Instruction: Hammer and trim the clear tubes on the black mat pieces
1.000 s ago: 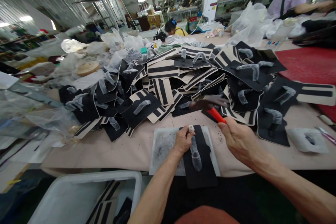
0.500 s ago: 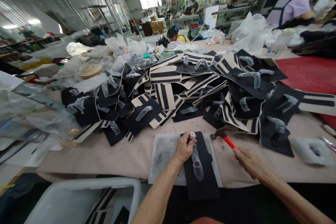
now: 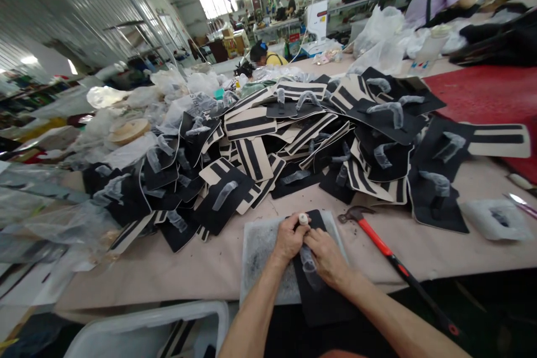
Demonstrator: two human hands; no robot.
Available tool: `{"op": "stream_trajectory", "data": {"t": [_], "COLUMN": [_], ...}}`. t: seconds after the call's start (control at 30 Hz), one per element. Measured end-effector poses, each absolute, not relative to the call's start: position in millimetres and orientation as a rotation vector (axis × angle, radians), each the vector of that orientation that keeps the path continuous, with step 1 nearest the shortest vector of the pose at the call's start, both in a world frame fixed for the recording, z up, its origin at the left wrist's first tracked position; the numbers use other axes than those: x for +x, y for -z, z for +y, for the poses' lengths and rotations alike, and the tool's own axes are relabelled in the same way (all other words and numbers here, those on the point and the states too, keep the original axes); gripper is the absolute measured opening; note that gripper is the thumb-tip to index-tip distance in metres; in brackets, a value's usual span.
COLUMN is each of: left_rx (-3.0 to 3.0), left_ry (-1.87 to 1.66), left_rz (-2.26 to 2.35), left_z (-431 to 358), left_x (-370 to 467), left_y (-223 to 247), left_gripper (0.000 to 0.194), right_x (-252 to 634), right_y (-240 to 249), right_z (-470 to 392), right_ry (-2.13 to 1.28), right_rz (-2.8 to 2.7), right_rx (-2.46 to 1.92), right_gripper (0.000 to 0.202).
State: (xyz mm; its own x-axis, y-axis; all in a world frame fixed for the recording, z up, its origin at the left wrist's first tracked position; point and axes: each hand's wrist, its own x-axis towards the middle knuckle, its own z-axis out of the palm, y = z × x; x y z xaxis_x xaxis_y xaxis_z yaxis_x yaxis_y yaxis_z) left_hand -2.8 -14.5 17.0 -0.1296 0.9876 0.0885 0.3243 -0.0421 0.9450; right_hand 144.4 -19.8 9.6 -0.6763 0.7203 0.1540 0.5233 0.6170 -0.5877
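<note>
A black panel [image 3: 321,305] with a plastic-wrapped handle [image 3: 308,263] lies partly on a speckled pale slab [image 3: 264,251] at the table's front edge. My left hand [image 3: 289,238] is closed round a small tool with a white round top [image 3: 302,218], upright at the panel's far end. Beside it, my right hand [image 3: 325,254] is closed at the handle's upper end, touching or nearly touching the left; what its fingers pinch is hidden. The hammer [image 3: 380,243], with a red and black handle, rests on the table to the right, its head pointing away.
Behind the hands spreads a heap of black panels [image 3: 224,196] with striped backs. A white bin [image 3: 146,321] stands at the lower left. Plastic bags [image 3: 168,86] lie at the back left, a red sheet [image 3: 482,100] at the right. Other people are farther back.
My right hand has let go of the hammer, which now lies on the table, and has moved left to the wrapped handle beside my left hand. The view has shifted slightly.
</note>
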Motion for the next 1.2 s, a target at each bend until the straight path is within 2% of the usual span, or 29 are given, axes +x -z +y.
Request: {"op": "stream_trajectory", "data": {"t": [0.17, 0.27, 0.4, 0.53, 0.7, 0.8, 0.87, 1.03, 1.13, 1.2], "left_rx": [1.49, 1.579, 1.721, 1.475, 1.417, 1.409, 1.376, 1.172, 0.974, 0.924], "left_ry": [-1.305, -1.366, -1.388, -1.433, -1.318, -1.575, -1.692, -1.801, -1.924, -1.914], "left_rz": [1.779, 1.92, 1.884, 1.866, 1.292, 1.183, 1.283, 1.634, 1.776, 1.783], "left_z": [-16, -16, -17, -20, -8, 5, 8, -12, -28, -33], "left_x": [9, 13, 15, 15, -14, -38, -48, -52, -51, -51], "left_y": [-10, -12, -15, -21, -86, -133, -144, -111, -93, -86], "left_gripper": [0.006, 0.011, 0.015, 0.014, 0.015, 0.017, 0.017, 0.015, 0.018, 0.019], "right_x": [147, 149, 147, 147, 149, 150, 152, 156, 152, 147], "right_y": [17, 18, 11, 0, -11, -18, -27, -62, -76, -75], "right_z": [-17, -13, -12, -12, -11, -12, -13, -12, -12, -18], "right_ry": [-0.744, -0.808, -0.833, -0.865, -0.908, -0.884, -0.744, -0.243, -0.292, -0.42], "right_rz": [-2.384, -2.309, -2.27, -2.309, -2.372, -2.429, -2.509, -2.588, -2.481, -2.407], "right_rx": [-0.951, -0.915, -0.874, -0.935, -0.933, -0.916, -0.942, -1.31, -1.521, -1.593], "right_gripper": [0.033, 0.037, 0.039, 0.035, 0.029, 0.026, 0.028, 0.031, 0.025, 0.034]}}
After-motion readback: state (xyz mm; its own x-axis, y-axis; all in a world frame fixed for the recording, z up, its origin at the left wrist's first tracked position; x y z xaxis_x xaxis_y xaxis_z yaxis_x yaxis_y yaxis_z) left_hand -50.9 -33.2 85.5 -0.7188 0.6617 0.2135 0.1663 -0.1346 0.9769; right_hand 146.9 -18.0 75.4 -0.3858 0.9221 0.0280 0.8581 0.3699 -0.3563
